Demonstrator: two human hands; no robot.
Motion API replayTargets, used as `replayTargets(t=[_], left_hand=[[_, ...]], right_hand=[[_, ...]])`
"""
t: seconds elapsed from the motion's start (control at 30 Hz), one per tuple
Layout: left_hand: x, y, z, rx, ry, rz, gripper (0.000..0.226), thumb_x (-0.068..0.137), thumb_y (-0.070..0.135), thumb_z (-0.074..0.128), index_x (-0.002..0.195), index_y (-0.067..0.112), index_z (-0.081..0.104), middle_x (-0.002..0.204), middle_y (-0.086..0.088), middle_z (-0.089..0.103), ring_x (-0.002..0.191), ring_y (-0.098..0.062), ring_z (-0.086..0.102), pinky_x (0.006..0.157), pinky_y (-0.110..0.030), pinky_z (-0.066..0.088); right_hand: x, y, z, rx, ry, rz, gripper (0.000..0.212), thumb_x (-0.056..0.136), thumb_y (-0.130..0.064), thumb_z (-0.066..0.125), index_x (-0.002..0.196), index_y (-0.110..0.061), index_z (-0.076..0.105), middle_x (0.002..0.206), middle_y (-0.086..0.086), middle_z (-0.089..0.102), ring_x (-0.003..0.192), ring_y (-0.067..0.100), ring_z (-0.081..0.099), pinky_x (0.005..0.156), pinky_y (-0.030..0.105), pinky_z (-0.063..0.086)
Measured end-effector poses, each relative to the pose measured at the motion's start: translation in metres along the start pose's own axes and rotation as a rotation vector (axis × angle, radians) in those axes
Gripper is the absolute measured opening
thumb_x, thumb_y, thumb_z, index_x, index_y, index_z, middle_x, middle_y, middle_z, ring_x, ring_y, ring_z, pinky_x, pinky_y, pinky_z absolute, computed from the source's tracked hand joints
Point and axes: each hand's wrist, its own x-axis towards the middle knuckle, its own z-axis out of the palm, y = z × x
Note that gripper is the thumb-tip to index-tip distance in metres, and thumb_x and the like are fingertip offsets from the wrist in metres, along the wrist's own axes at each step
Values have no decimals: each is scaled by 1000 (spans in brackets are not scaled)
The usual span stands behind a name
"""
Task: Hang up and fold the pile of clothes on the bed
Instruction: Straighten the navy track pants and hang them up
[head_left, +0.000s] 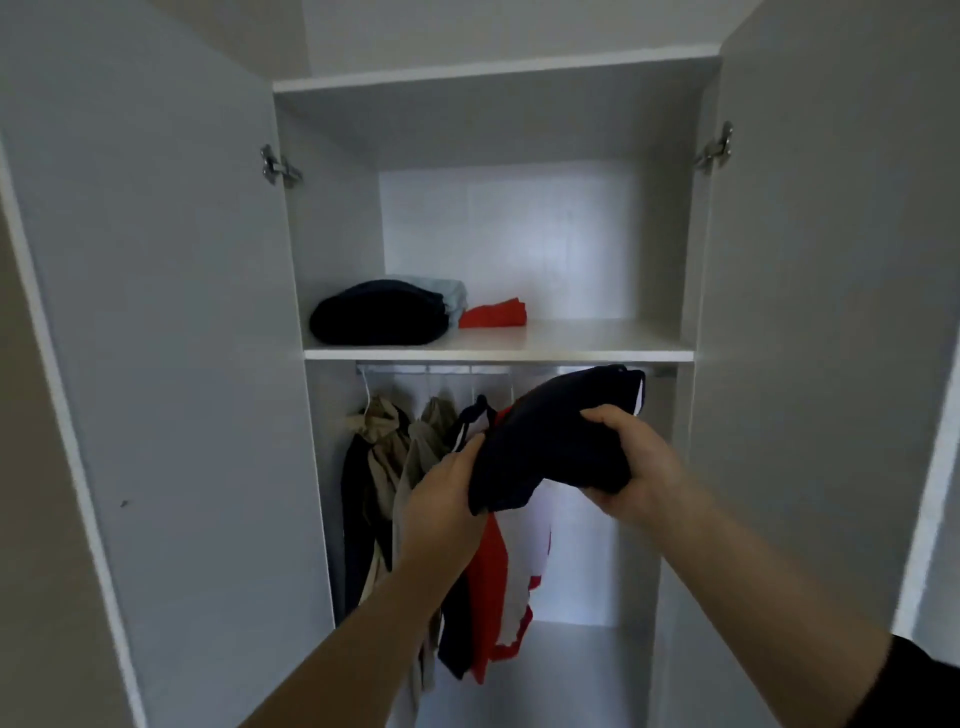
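Both hands, left hand and right hand, grip folded dark garment; long axis tilts up-right, shelf just above, free on right.

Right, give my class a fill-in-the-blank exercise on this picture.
The left hand and right hand grip a dark folded garment before the ____.
Both doors stand ____.
On the shelf, the rightmost folded garment is ____.
Missing words: wardrobe; open; red.
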Motion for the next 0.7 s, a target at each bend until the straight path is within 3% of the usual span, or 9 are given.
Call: replayTargets(t=[0.07, 0.17, 0.23, 0.37, 0.47, 0.57, 0.63, 0.7], left_hand=[[52, -15, 7, 156, 49, 104, 52, 88, 25, 58, 138, 30, 46, 107, 6, 64, 92, -12, 62, 70, -13, 40], [137, -30, 8, 375, 136, 344, 72, 62, 1, 79, 130, 5, 57, 98, -14, 68, 81, -30, 66, 64, -32, 52], [195, -39, 10, 481, 234, 483, 77, 54, -7, 81, 127, -2, 57, 100, -21, 67, 83, -36, 66, 66, -40, 55], [290, -58, 30, 587, 413, 607, 66, 65, -9, 77, 128, 0, 57, 108, -21, 65, 94, -37, 64, 75, -43, 52], [338, -89, 57, 704, 471, 673, 58, 70, 1, 78, 126, 5, 61, 106, -16, 67, 95, -33, 64, 75, -40, 48], [368, -121, 92, 837, 261, 556, 66, 76, 11, 74, 137, 12, 50, 113, -11, 63, 102, -30, 60, 81, -40, 46], [377, -144, 123, 935, -100, 418, 73, 85, 16, 63, 148, 17, 28, 127, -8, 51, 114, -28, 50, 91, -39, 41], [389, -167, 150, 864, -380, 369, 69, 87, 18, 57, 147, 23, 24, 130, -4, 44, 116, -26, 45, 90, -37, 42]], right_hand=[[42, -23, 9, 22, -62, -18, 29, 81, -17, 68, 108, -13, 61, 94, 12, 72, 87, 29, 68, 53, 32, 56], [105, -64, 24, 47, -153, -68, 22, 82, -18, 66, 104, -14, 62, 80, 9, 74, 79, 27, 69, 51, 30, 56], [147, -93, 34, 47, -227, -128, 20, 84, -19, 64, 104, -15, 63, 85, 8, 75, 76, 25, 71, 54, 31, 57], [236, -146, 46, -10, -363, -286, 29, 86, -24, 63, 114, -17, 62, 106, 5, 72, 89, 20, 71, 68, 30, 58], [305, -168, 51, -79, -396, -329, 25, 89, -23, 60, 113, -17, 63, 107, 2, 73, 93, 18, 71, 69, 28, 58], [371, -168, 53, -254, -278, -279, 18, 90, -21, 60, 106, -14, 64, 98, 4, 74, 83, 19, 72, 60, 28, 56], [411, -157, 49, -402, -165, -165, 15, 89, -18, 61, 102, -11, 63, 97, 9, 72, 81, 22, 68, 58, 29, 54], [445, -147, 43, -533, -56, -68, 10, 88, -13, 61, 94, -6, 62, 89, 13, 68, 74, 24, 64, 50, 27, 53]])
